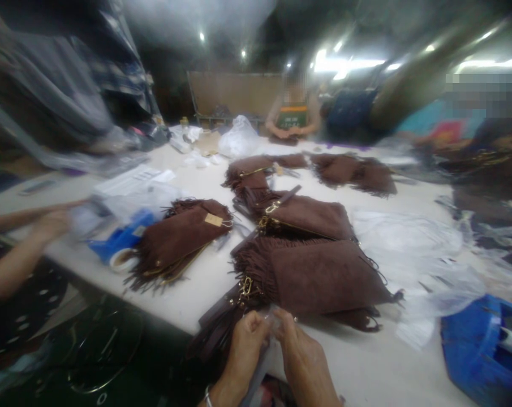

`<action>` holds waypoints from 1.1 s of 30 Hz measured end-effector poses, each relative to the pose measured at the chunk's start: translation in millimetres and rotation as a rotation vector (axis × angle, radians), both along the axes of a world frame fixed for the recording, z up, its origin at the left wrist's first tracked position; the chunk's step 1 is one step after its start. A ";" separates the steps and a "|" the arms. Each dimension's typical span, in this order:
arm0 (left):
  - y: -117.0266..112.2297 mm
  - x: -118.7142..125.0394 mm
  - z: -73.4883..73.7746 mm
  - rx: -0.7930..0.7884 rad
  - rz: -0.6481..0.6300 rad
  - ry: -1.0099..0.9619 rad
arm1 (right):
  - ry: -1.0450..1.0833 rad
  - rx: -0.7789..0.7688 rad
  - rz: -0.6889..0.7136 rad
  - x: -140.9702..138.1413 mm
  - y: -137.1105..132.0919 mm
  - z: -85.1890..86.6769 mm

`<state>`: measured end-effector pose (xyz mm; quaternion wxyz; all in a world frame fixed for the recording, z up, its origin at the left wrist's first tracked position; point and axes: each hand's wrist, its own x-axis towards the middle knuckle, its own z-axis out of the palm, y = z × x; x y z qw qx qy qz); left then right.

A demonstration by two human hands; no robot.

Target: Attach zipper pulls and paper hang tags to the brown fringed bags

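Observation:
My left hand (246, 346) and my right hand (301, 349) are close together at the table's near edge, fingertips pinched. Between them is a small piece of translucent plastic (272, 321), blurred; a greyish strip trails below it between my wrists. Just beyond my fingers lies a dark brown fringed suede bag (323, 274) on a stack of similar bags. Its gold chain hardware (246, 287) and brown straps rest beside my left hand. Another brown bag (310, 215) with gold clasps lies behind it.
Left, a brown bag with a tan tag (214, 220) lies beside a blue tape dispenser (130, 234); a co-worker's hands (54, 223) handle plastic there. Clear plastic bags (412, 237) and a blue basket (472, 345) are right. Other people sit across the white table (205, 181).

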<state>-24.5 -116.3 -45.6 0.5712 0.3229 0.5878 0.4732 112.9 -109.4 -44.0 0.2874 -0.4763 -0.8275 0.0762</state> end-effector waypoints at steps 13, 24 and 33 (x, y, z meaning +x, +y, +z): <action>-13.3 13.5 -38.1 -0.033 0.235 -0.024 | 0.030 -0.187 -0.149 -6.6 -7.1 -2.5; -14.5 14.1 -18.7 -0.066 0.261 -0.217 | -0.001 -0.231 -0.224 -6.5 -12.1 -10.3; -18.4 16.3 -14.5 -0.077 0.259 -0.324 | 0.135 -0.319 -0.139 -1.6 -14.5 -7.8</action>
